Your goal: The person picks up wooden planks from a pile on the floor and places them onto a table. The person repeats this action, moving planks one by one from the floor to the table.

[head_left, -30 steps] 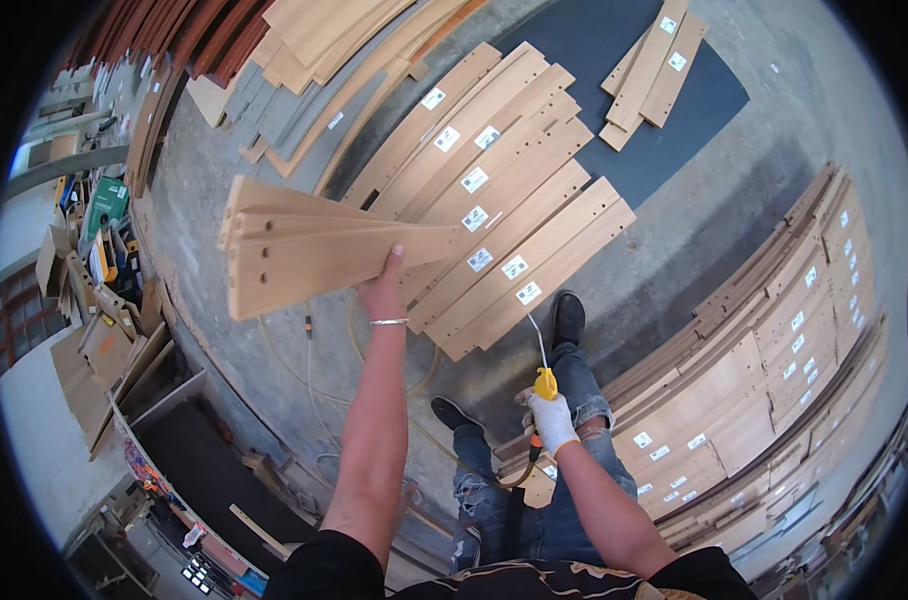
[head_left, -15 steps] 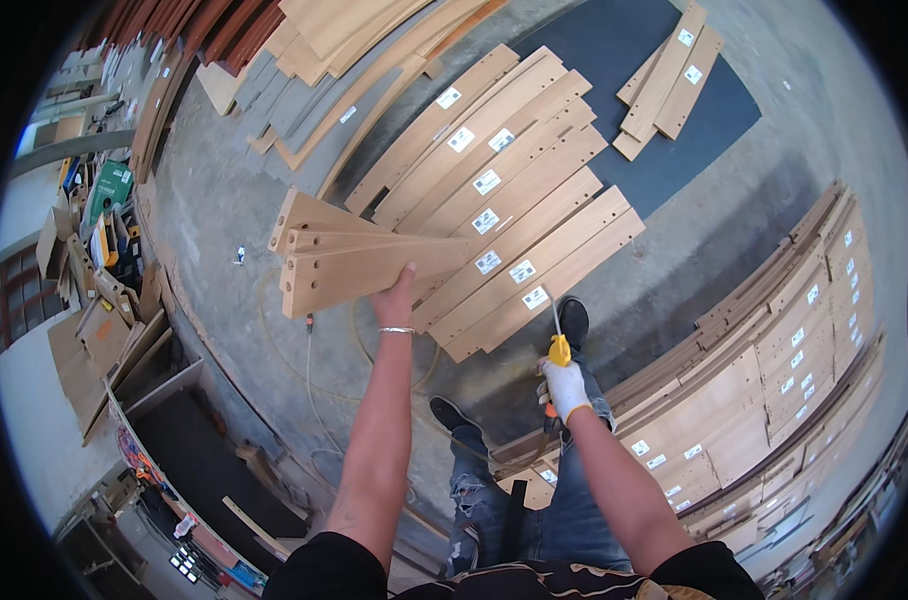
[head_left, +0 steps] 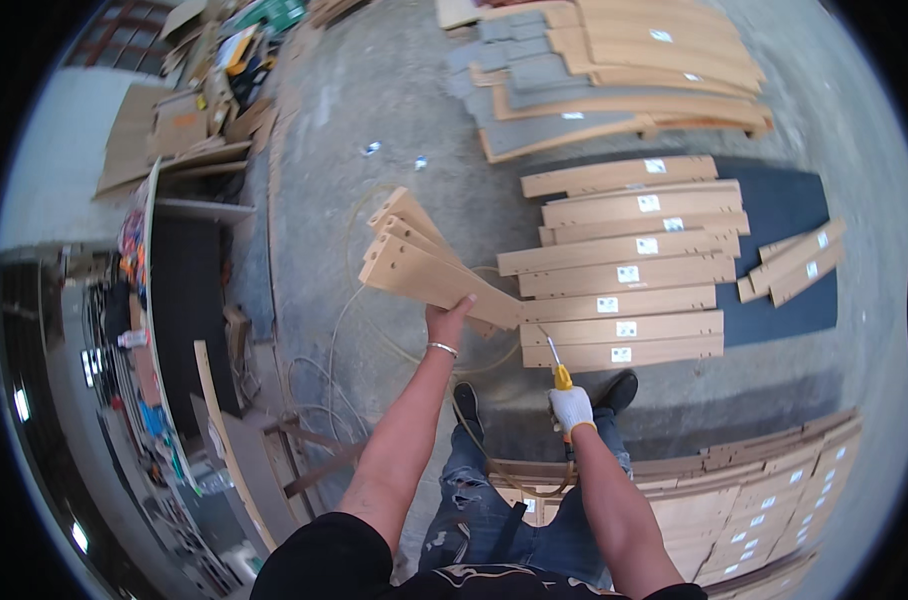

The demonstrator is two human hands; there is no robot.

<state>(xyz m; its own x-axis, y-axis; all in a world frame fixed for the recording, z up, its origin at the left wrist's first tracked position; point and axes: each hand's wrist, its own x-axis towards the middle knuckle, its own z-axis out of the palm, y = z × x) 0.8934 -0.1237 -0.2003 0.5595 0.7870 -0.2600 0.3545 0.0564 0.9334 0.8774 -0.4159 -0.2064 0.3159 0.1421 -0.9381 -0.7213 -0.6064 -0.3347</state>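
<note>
So the bare left hand has a fanned bunch of drilled wooden boards gripped near one end, thumb on top, other fingers mostly hidden, with the holed ends out front-left over the concrete floor. The right hand, in a white glove, is wrapped round a yellow air blow gun, nozzle pointing forward near a row of labelled boards partly over a dark mat.

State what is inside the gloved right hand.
The right hand is closed around a yellow blow gun; its yellow front and thin metal nozzle show ahead. The part within the grip is covered and cannot be seen.
</note>
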